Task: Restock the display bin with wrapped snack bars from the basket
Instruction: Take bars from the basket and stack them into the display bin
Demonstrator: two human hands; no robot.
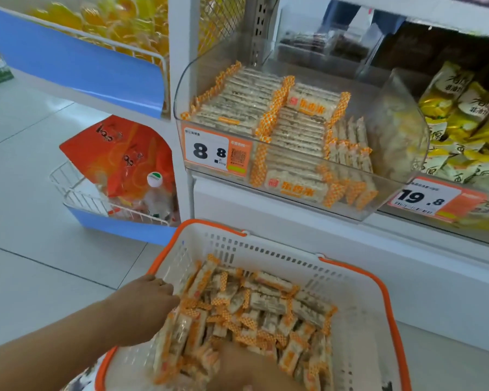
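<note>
Wrapped snack bars (266, 303), white with orange checkered ends, heaped loosely in a white basket (359, 328) with an orange rim, low in the view and in front of the shelving. Left hand (150, 297) reaching in over the basket's left wall, fingers buried among the bars and hidden, so grip impossible to judge. Right hand (249, 371) at the bottom edge, blurred and partly cut off, lying over the pile; whether holding a bar cannot be told.

Above and behind, a clear plastic display bin (401, 153) on the shelf, already part-filled with the same bars in tidy rows on the left, a few standing on edge toward the right. Orange price tag (216, 152) reading 8.8 stuck on the bin's front left. To the right, another bin of yellow-and-white packets (460, 114), cut off by the frame, with a 19.8 tag (426, 198). To the left, a wire rack (76, 193) with orange bags (119, 156) and a capped bottle (154, 193), contents hazy. Upper shelf goods yellow and out of focus.
</note>
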